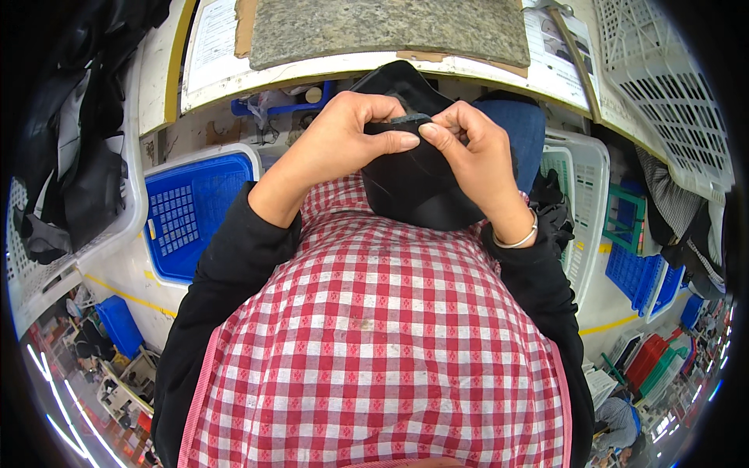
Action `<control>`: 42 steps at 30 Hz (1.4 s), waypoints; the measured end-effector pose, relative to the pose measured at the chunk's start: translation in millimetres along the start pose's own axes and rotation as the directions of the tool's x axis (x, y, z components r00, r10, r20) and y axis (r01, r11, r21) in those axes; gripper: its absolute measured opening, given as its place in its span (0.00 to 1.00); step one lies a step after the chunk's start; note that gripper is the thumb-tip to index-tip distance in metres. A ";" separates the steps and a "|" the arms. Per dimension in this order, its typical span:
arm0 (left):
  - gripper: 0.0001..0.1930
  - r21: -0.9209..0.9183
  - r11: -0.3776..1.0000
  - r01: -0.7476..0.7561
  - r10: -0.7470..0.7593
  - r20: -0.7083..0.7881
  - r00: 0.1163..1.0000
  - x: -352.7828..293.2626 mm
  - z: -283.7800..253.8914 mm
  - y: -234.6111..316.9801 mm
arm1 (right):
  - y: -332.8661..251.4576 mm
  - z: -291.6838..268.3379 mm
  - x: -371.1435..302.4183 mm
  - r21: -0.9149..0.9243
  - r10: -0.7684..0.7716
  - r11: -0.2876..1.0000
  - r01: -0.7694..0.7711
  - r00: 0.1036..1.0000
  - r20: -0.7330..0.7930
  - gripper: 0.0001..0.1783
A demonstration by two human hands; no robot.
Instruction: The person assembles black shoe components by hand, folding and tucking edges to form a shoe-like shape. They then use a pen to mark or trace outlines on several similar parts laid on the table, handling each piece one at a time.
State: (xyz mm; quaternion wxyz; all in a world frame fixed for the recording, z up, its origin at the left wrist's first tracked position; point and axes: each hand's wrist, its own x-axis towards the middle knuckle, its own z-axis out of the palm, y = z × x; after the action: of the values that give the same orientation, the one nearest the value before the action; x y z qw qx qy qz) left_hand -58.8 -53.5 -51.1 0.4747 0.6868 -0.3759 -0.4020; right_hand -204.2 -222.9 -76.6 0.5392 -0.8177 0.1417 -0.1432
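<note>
A black, smooth, flexible piece, perhaps leather or a shoe part, hangs over my lap in front of the red-and-white checked apron. My left hand pinches its upper edge between thumb and fingers. Close beside it, my right hand grips the same edge with thumb and forefinger. A greyish strip of the edge shows between the two pinches. Part of the piece reaches up behind my fingers toward the bench, and its exact kind cannot be made out.
Ahead lies a stone slab on the white bench, with a hammer to its right. White baskets flank the bench. A blue crate stands lower left; black pieces fill the left basket.
</note>
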 end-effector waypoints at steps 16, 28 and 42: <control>0.15 -0.245 0.966 0.086 -0.134 -0.186 0.973 -14.7 -17.3 -29.9 | 53.4 -42.0 -22.2 0.317 0.214 0.875 -0.366 0.879 0.425 0.12; 0.34 0.184 0.913 0.364 -0.352 -0.096 0.931 -22.7 -66.2 -11.1 | -47.6 -14.2 -42.5 -0.178 -0.620 0.741 0.648 0.761 0.193 0.15; 0.37 0.964 0.266 0.002 0.619 -0.172 0.766 65.8 -120.8 57.5 | 105.1 -181.5 130.0 -0.925 -0.080 0.245 -0.292 0.944 -0.319 0.30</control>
State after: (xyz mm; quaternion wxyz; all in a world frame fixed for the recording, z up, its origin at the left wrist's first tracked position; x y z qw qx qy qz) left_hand 69.3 -85.7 18.3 0.1491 0.8157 -0.5223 0.1991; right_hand -163.2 -465.6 -94.4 -0.0938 -0.9308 0.3350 -0.1119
